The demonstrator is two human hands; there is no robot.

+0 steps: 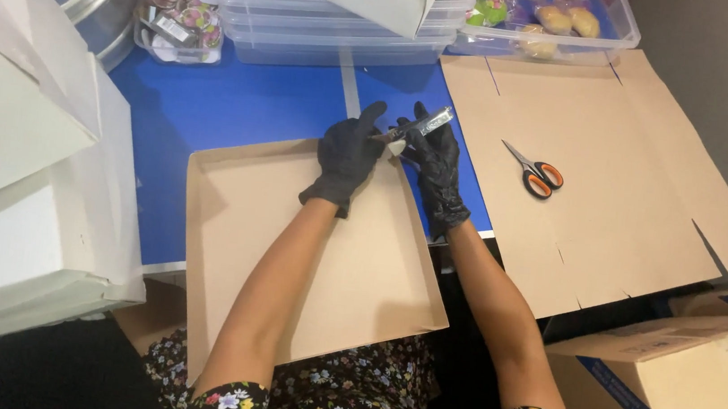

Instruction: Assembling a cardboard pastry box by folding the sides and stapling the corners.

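Both my hands wear black gloves. My right hand [434, 160] grips a slim black and silver tool, perhaps a marker or cutter [425, 124], held slanted above the far edge of a shallow brown cardboard tray [349, 257]. My left hand [347, 154] is closed around the tool's lower end and a small white piece [396, 147] between the two hands. The tray rests on the blue table [240, 101] and over my lap.
Orange-handled scissors [533, 172] lie on a flat cardboard sheet [619, 177] to the right. Clear plastic bins [328, 29] and a container of small wrapped items [181, 12] stand at the back. White boxes [15, 177] stack on the left, a cardboard carton [697, 384] at lower right.
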